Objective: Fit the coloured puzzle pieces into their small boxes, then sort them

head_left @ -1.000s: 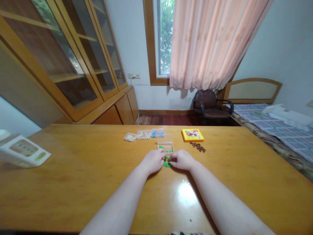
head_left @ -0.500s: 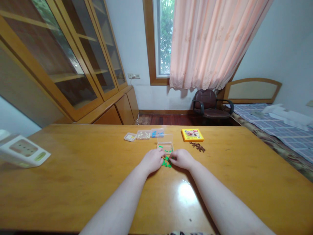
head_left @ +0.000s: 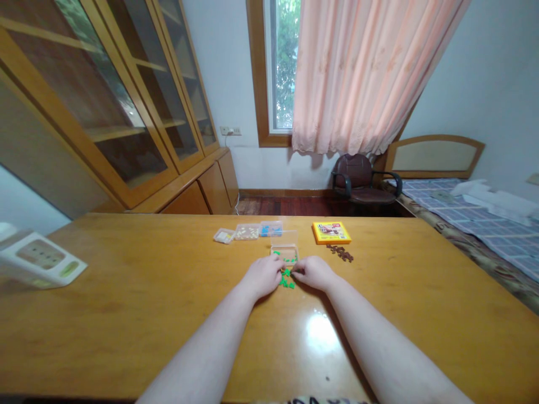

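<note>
Green small plastic pieces [head_left: 287, 280] lie heaped on the glossy wooden table [head_left: 126, 292], between our left hand [head_left: 263, 276] and our right hand [head_left: 314, 272]. Both hands rest knuckles-up, fingers curled in toward the heap; we cannot tell whether either pinches a piece. Close behind the heap stands a clear plastic box [head_left: 284, 251] holding more green bits, then a row of small clear trays [head_left: 247, 231]. To the right lie a flat yellow box [head_left: 331, 232] and scattered brown pieces [head_left: 342, 254]. A white plastic device [head_left: 37, 259] sits far left. Hands and heap have barely shifted since a second ago. Print on the yellow box is too small to read.
</note>
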Action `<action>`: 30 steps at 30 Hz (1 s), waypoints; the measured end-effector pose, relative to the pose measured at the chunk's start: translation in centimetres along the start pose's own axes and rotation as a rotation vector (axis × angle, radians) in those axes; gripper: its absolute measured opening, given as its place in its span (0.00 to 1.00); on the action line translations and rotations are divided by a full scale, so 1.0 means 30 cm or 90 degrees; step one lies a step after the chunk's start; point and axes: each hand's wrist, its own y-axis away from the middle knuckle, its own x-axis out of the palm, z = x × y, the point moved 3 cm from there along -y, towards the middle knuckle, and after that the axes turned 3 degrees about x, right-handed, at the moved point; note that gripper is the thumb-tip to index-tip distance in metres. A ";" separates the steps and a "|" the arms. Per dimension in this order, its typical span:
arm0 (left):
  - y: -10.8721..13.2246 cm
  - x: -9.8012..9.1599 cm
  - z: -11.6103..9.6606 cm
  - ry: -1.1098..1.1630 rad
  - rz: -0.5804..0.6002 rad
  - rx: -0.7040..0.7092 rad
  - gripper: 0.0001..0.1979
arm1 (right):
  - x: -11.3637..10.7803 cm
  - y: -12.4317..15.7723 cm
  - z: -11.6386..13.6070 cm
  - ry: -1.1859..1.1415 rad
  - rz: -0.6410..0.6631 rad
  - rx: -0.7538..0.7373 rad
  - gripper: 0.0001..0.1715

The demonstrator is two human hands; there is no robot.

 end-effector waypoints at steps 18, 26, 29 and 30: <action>-0.006 0.016 0.008 -0.012 0.012 -0.028 0.11 | -0.010 0.007 -0.003 -0.031 -0.017 0.045 0.11; -0.006 0.009 0.000 -0.014 0.015 -0.020 0.12 | -0.008 0.004 0.029 0.096 -0.014 0.008 0.12; -0.007 0.008 -0.001 -0.018 0.018 -0.022 0.11 | -0.002 0.003 0.032 0.103 -0.025 0.001 0.11; -0.007 0.008 -0.001 -0.019 0.020 -0.023 0.11 | 0.000 0.002 0.030 0.095 -0.032 0.005 0.11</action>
